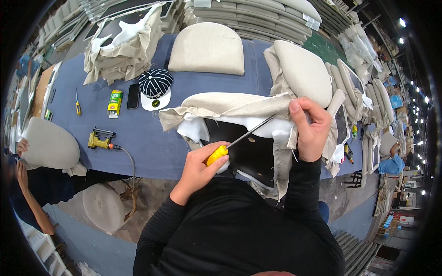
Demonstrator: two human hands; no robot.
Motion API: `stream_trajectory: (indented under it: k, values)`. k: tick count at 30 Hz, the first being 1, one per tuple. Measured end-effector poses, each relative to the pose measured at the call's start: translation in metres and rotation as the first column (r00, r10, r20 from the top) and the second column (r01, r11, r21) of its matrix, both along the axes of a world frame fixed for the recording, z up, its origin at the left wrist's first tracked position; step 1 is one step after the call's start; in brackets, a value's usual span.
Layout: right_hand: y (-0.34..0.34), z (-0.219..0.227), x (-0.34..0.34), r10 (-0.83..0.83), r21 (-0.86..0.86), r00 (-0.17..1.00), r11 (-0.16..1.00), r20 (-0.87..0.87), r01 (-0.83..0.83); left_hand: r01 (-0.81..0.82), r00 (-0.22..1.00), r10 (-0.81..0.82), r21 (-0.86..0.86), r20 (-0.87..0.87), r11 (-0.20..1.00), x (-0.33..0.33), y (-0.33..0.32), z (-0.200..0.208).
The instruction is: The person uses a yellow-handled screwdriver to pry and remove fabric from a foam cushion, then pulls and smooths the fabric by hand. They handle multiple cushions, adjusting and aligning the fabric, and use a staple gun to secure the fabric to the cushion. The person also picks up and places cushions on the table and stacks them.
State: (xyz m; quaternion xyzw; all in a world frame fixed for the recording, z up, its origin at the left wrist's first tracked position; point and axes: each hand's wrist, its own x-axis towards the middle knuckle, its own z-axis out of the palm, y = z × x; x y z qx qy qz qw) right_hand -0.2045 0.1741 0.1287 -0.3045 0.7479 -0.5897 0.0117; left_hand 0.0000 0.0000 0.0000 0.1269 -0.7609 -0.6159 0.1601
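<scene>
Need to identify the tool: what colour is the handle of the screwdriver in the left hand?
Yellow handle on the screwdriver, gripped by the left hand; clearest in the head view.

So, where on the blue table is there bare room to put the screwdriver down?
A bare patch of the blue table lies between the staple gun, the cap and the seat cover that the right hand grips. A smaller strip runs between the small screwdriver and the staple box. The right side is crowded with cushions.
</scene>
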Motion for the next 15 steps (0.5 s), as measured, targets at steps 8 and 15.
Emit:
stream_trajectory:
  k: [8, 15]
  values:
    - [-0.001, -0.009, -0.003, 0.109, -0.102, 0.98, 0.987, -0.168, -0.127, -0.039, 0.999, 0.038, -0.018, -0.025, 0.999, -0.004, -0.004, -0.001]
    - [0.008, -0.007, -0.012, 0.257, -0.061, 0.935, 0.958, -0.246, -0.28, -0.069, 0.997, 0.066, -0.11, -0.036, 0.991, 0.002, -0.012, -0.002]
